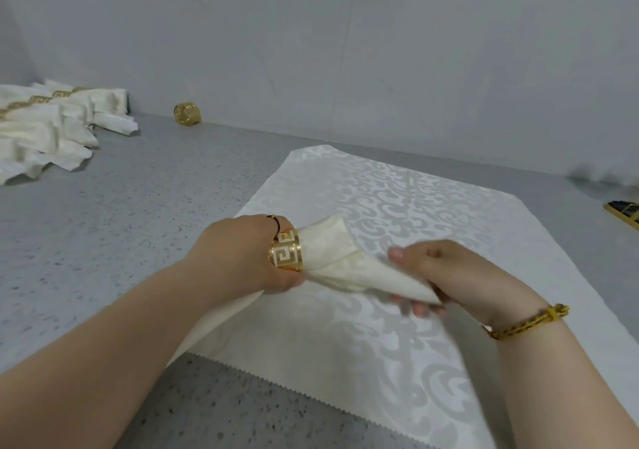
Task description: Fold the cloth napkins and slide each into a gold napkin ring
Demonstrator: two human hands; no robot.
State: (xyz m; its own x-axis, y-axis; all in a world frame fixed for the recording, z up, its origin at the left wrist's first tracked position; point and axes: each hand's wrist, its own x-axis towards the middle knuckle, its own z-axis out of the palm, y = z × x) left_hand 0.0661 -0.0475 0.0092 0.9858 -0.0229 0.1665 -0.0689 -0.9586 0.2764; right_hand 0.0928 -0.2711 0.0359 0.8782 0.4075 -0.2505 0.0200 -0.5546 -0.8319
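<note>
My left hand point(242, 255) grips a gold napkin ring point(287, 253) with a white key pattern. A folded cream napkin point(340, 263) runs through the ring. Its narrow tail comes out under my left hand toward the lower left. My right hand point(449, 276) holds the napkin's wider end, with the thumb on top and the fingers beneath it. Both hands hover over a flat patterned cream napkin point(397, 338) spread on the grey counter.
At the far left lies a pile of ringed napkins point(55, 127). A loose gold ring point(187, 114) stands by the wall. A gold-edged object point(624, 212) shows at the right edge. The grey speckled counter point(138, 206) meets a pale wall behind.
</note>
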